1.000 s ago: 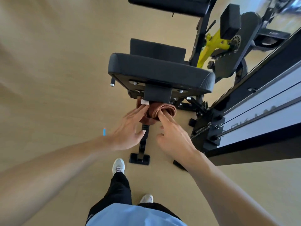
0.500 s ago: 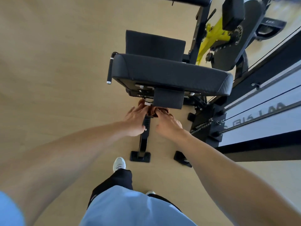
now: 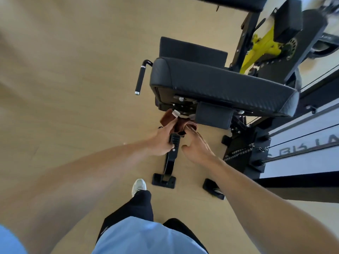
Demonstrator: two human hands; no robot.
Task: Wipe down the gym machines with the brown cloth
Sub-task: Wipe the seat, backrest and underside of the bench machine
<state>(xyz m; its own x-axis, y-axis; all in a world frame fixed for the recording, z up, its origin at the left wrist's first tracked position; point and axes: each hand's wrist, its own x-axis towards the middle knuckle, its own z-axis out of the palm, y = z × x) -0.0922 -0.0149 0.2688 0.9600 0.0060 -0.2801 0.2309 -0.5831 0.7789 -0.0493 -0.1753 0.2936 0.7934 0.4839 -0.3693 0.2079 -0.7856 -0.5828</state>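
Observation:
A black gym machine fills the upper right, its padded seat point(image 3: 220, 83) jutting toward me. Below the seat, the brown cloth point(image 3: 180, 123) is bunched around the black support post point(image 3: 171, 158), with a white tag showing at its top. My left hand point(image 3: 162, 141) grips the cloth's left side against the post. My right hand point(image 3: 197, 148) has its fingers on the cloth's right fold, thumb spread away. The cloth's far side is hidden beneath the seat bracket.
A black side handle point(image 3: 140, 77) sticks out left of the seat. A yellow lever part point(image 3: 260, 46) and cable stack panel point(image 3: 302, 142) stand at right. Two black floor feet point(image 3: 163, 180) rest on the wooden floor near my white shoe point(image 3: 139, 186).
The view has shifted closer to the machine. Both hands slid the cloth along the post under the seat; the cloth now bunches more to the left, and the white tag shows.

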